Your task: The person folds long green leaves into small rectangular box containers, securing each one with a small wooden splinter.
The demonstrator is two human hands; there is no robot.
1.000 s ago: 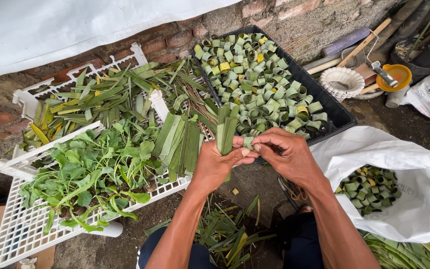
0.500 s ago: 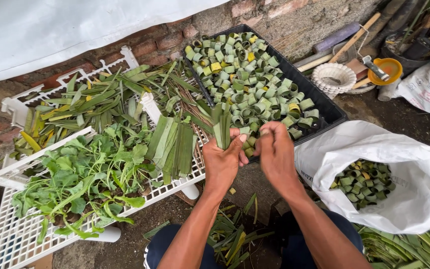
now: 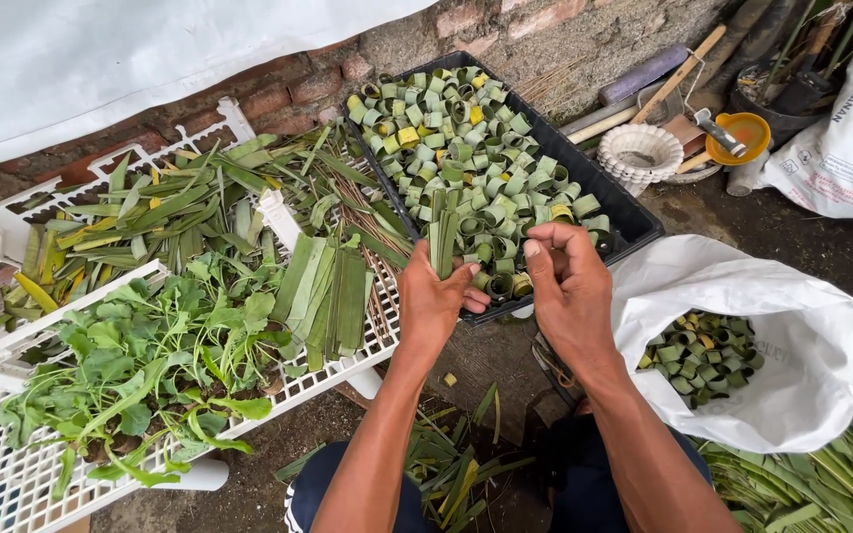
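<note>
Nearest to me, loose green leaf offcuts [image 3: 456, 474] are lying on the ground between my knees, dropped where they fall clear of the work.

I am holding a short bundle of flat green palm-leaf strips [image 3: 443, 240] upright in my left hand [image 3: 433, 301], fingers closed round its lower end so the tips stand free above the fist. My right hand [image 3: 570, 286] is hanging just beside it, fingers curled inward and close together; whether they are pinching anything I cannot tell.

To my right, the white plastic sack [image 3: 802, 345] is sitting with its mouth rolled open, so the rolled green leaf rings [image 3: 698, 353] inside are within reach.

To my left, the white slatted plastic rack [image 3: 12, 494] is carrying broad leafy green plants [image 3: 140, 365] near and long cut green leaf strips [image 3: 323, 291] at its right edge, sorted by kind.

Beyond my hands, the black plastic tray [image 3: 634, 222] is holding a dense heap of green and yellowish leaf rings [image 3: 466, 163].

Farthest off, an orange bowl [image 3: 737, 133] and a white woven basket [image 3: 639, 150] are resting by the brick wall [image 3: 505, 25].
</note>
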